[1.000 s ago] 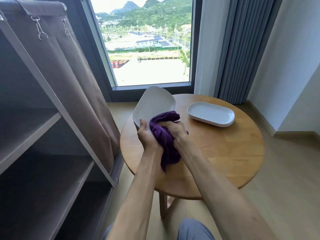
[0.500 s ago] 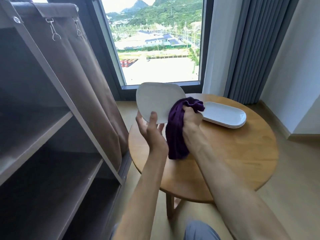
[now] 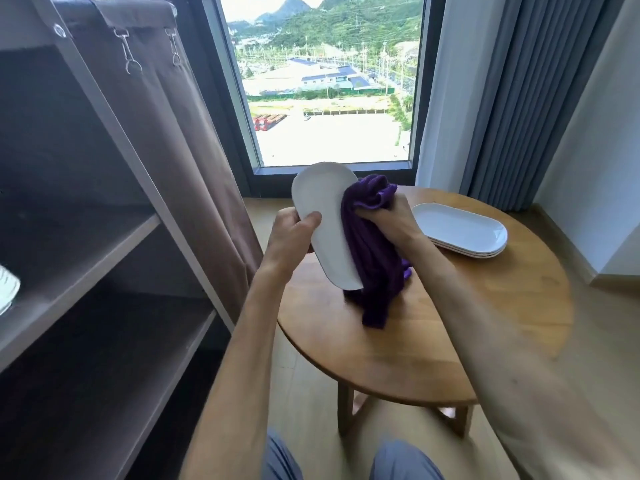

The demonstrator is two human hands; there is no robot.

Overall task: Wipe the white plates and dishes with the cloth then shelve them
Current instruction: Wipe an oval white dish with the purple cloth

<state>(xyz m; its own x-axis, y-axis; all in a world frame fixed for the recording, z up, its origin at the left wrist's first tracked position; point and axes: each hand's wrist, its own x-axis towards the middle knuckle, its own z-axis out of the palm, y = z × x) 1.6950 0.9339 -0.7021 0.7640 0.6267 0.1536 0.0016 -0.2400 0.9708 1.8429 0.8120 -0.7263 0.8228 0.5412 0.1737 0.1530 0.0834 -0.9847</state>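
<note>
The left hand (image 3: 294, 233) had re-clamped the white dish (image 3: 325, 220), thumb across its face, after splaying loose half a second before. The dish had tipped steeper, nearly on edge, held above the round surface (image 3: 450, 323). The right hand (image 3: 391, 220) bunched the purple cloth (image 3: 370, 258) in closed fingers, pressed to the dish's right side. Wiping looked well on. The stack of dishes (image 3: 460, 230) waited on the surface; the shelf (image 3: 86, 258) stood left, something white at its edge.
</note>
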